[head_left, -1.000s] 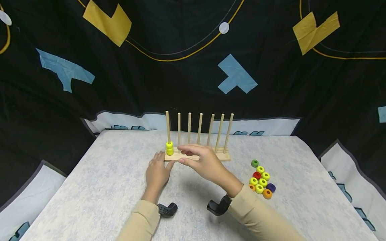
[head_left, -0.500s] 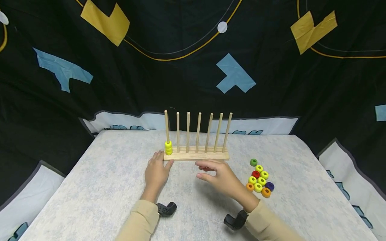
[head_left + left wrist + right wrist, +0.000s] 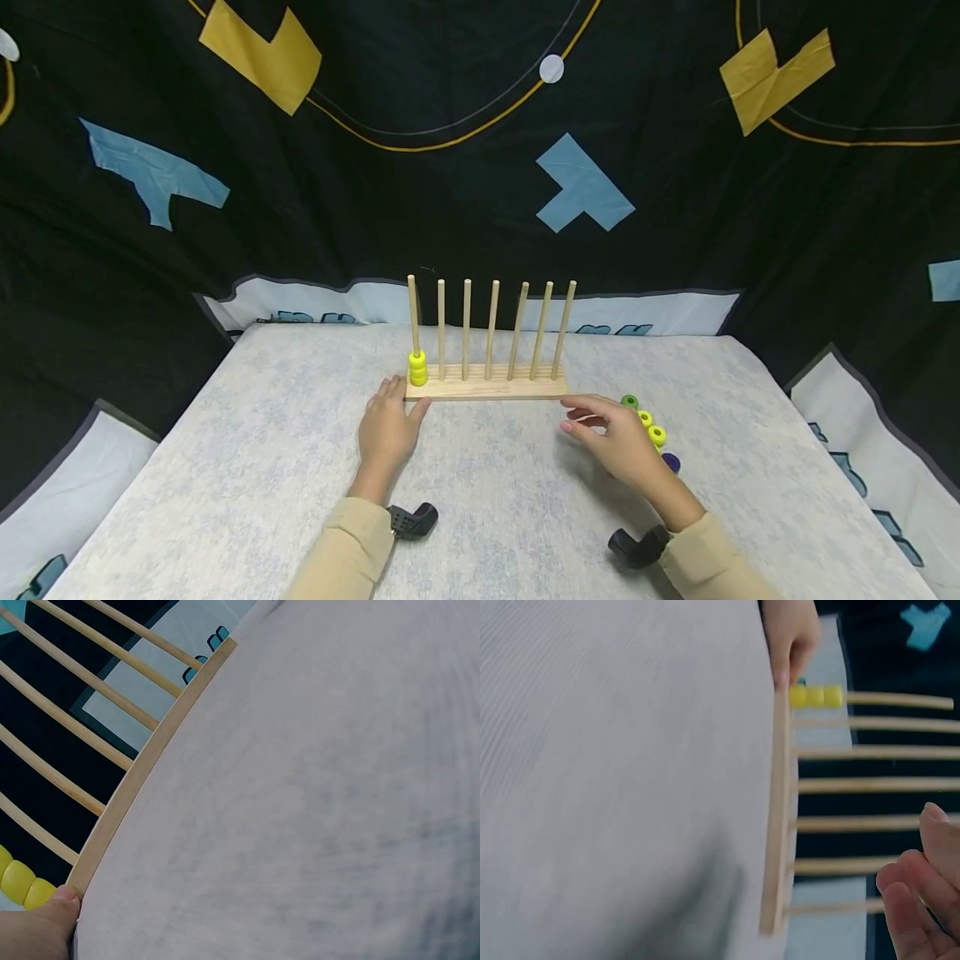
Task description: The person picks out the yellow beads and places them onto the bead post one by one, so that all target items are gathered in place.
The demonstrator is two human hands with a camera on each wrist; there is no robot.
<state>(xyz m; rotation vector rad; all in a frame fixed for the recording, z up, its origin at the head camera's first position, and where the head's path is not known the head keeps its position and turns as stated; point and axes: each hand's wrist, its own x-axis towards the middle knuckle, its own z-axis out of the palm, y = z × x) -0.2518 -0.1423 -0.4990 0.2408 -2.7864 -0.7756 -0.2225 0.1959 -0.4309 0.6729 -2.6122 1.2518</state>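
Note:
A wooden peg stand (image 3: pixel 495 390) with a row of several upright dowels stands near the middle of the table. Three yellow beads (image 3: pixel 417 369) are stacked on its leftmost peg. My left hand (image 3: pixel 387 429) holds the base's left end, its thumb against the front edge, as the left wrist view also shows. To the right of the stand, my right hand (image 3: pixel 621 442) is above the table with loosely bent fingers and nothing between them. Beyond it lie loose beads: a green bead (image 3: pixel 629 402), a yellow bead (image 3: pixel 657 435) and a purple bead (image 3: pixel 671 462); the hand hides others.
The pale mottled tabletop (image 3: pixel 247 467) extends around both hands. A black curtain (image 3: pixel 420 217) with yellow and blue shapes hangs behind it, with a white strip along its bottom. Each wrist wears a black camera, such as the left one (image 3: pixel 414 521).
My right hand has moved away from the left part of the stand, rightward to the loose beads, and now covers some of them. The left hand and the stacked beads stay put.

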